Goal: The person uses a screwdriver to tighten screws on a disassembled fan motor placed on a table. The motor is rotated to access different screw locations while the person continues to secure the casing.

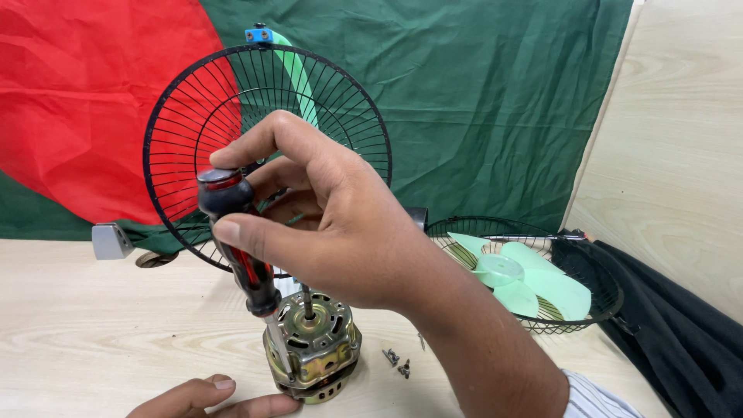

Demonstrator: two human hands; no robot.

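**Screwdriver held upright over a fan motor**

The right hand is closed around the handle of a screwdriver, thumb pressed along the front of the black-and-red grip and the forefinger curled over its rounded cap; the other fingers arch behind it. The tool stands nearly upright, tilted a little so its cap leans to the left, and its metal shank runs down from under the thumb to the left side of the fan motor. Whether the tip sits in a screw cannot be told.

The motor stands directly below the right palm, a brass-coloured housing with slotted sides and a thin shaft rising from its top, just right of the shank. The left hand lies low on the table, fingers loosely bent and flat, their tips touching or just beside the motor's base; it grips nothing that shows.

Just right of the motor base lie a few small loose screws. Behind the right hand's knuckles a black wire fan guard stands upright. Farther right, beyond the wrist, a second guard lies flat, holding pale green fan blades, with a black cloth beside it. A red and green cloth backdrop hangs behind everything.
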